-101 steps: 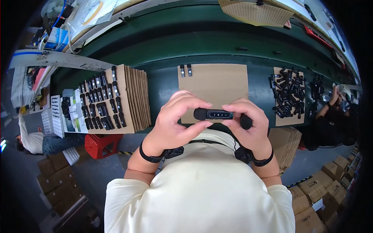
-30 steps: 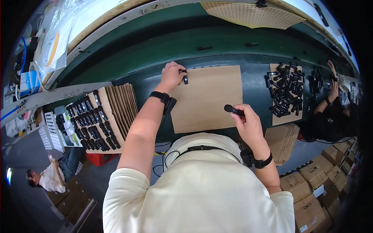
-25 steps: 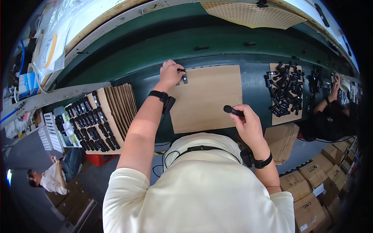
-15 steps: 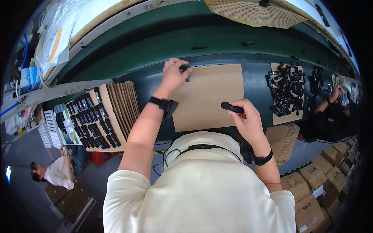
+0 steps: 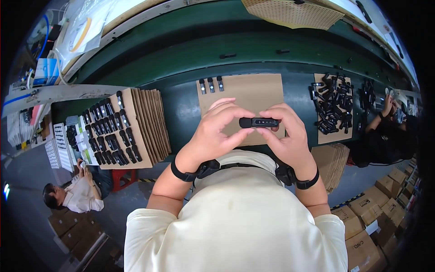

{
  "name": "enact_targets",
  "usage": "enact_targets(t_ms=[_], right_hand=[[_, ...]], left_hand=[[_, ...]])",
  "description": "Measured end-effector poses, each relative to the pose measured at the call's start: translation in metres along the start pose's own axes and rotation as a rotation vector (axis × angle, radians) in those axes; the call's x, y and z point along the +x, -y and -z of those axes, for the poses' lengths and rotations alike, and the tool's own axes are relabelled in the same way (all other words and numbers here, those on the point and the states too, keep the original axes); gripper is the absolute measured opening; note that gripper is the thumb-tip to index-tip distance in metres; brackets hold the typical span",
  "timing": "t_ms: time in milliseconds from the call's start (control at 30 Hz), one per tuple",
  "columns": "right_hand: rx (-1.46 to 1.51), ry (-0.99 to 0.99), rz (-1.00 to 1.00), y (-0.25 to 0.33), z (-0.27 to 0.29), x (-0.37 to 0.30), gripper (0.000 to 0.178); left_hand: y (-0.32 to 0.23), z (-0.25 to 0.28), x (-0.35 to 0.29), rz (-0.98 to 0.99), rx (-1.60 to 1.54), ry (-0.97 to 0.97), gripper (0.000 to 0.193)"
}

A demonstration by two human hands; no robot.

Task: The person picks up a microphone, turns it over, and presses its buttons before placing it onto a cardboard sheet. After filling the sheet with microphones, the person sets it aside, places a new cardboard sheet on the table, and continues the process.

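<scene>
A small black clip-on microphone (image 5: 265, 122) with a rounded foam-like head is held level in front of me, over the near part of a brown cardboard sheet (image 5: 251, 95). The fingertips of my left hand (image 5: 217, 129) pinch its head end. At its other end, my right hand (image 5: 290, 133) grips it between thumb and fingers. A row of three similar microphones (image 5: 210, 85) stands along the sheet's far left corner, apart from both hands.
To the left, a cardboard sheet with rows of microphones (image 5: 111, 129) leans by stacked cardboard (image 5: 152, 122). A heap of microphones (image 5: 333, 104) lies on cardboard at right. A few black pieces (image 5: 283, 51) rest on the green belt (image 5: 181, 59). Co-workers sit at both sides.
My left hand has left the sheet's far left corner and come back to the microphone. My right hand has kept hold of it and turned it, bringing it slightly left.
</scene>
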State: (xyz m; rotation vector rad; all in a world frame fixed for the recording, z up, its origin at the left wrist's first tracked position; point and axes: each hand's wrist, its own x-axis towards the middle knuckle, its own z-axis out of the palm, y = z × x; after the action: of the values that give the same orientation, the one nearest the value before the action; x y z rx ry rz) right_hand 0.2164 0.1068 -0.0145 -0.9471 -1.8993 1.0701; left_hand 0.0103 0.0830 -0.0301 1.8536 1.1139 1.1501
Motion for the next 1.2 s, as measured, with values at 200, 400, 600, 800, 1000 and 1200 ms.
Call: enact_targets(t_ms=[200, 400, 600, 800, 1000, 1200], right_hand=[[-0.017, -0.028, 0.191, 0.016, -0.001, -0.008, 0.033], [-0.035, -0.053, 0.278, 0.024, -0.001, -0.015, 0.034], [0.081, -0.035, 0.147, 0.032, -0.001, -0.024, 0.031], [0.13, 0.054, 0.042, 0.029, 0.004, -0.03, 0.027], [0.022, 0.016, 0.213, 0.028, 0.003, -0.03, 0.029], [-0.116, -0.005, 0.215, 0.037, -0.003, -0.023, 0.031]], left_hand=[[-0.023, 0.004, -0.007, -0.119, 0.036, -0.047, 0.031], [-0.035, 0.003, -0.015, -0.178, 0.064, -0.06, 0.03], [-0.039, 0.003, -0.02, -0.226, 0.093, -0.089, 0.03], [-0.043, 0.005, -0.023, -0.228, 0.112, -0.111, 0.028], [-0.047, 0.005, -0.03, -0.135, 0.03, -0.083, 0.029], [-0.042, 0.007, -0.031, -0.125, 0.046, -0.113, 0.029]])
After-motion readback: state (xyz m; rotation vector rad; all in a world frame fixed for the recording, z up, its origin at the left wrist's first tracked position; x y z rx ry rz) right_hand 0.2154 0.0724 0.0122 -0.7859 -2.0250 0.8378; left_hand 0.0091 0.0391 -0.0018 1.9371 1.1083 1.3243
